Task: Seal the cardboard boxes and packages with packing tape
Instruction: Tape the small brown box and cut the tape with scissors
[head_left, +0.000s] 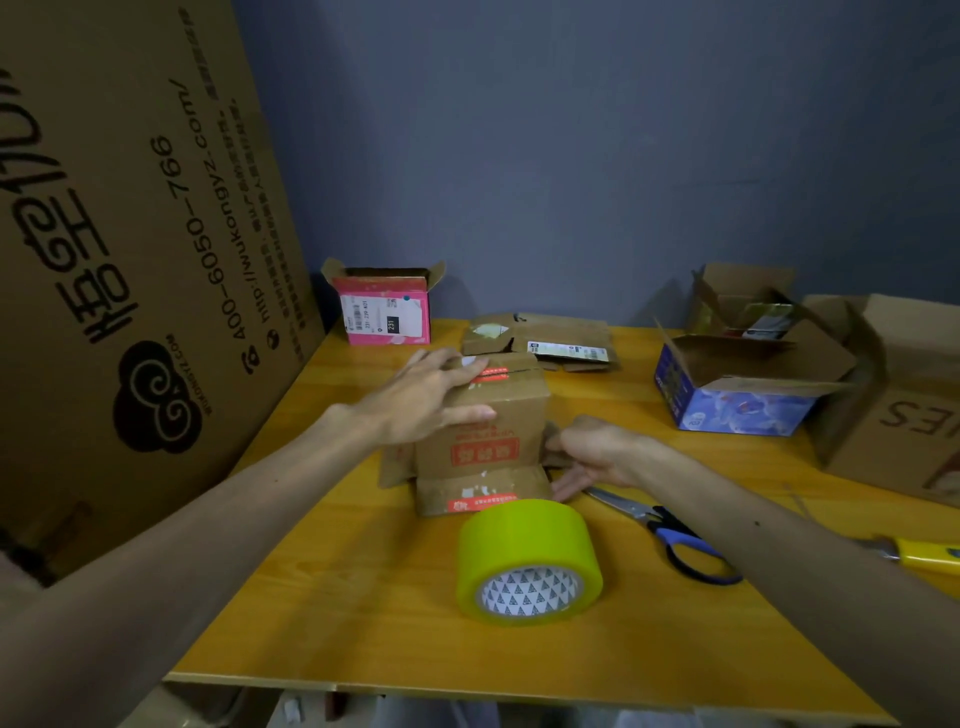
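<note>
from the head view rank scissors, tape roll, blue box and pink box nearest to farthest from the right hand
1. Scissors, blades right beside the right hand, and tape roll, just in front of its fingers: too close to call.
2. Blue box, to the right, farther back.
3. Pink box, back left, by the wall.

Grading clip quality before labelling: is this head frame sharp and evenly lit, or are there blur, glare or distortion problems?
Head view: dim, flat light with no harsh glare. Same view: the left hand on the brown box is slightly motion-blurred, while the tape roll looks fairly sharp. Same view: wide-angle distortion bows the table and the big cardboard sheet.
</note>
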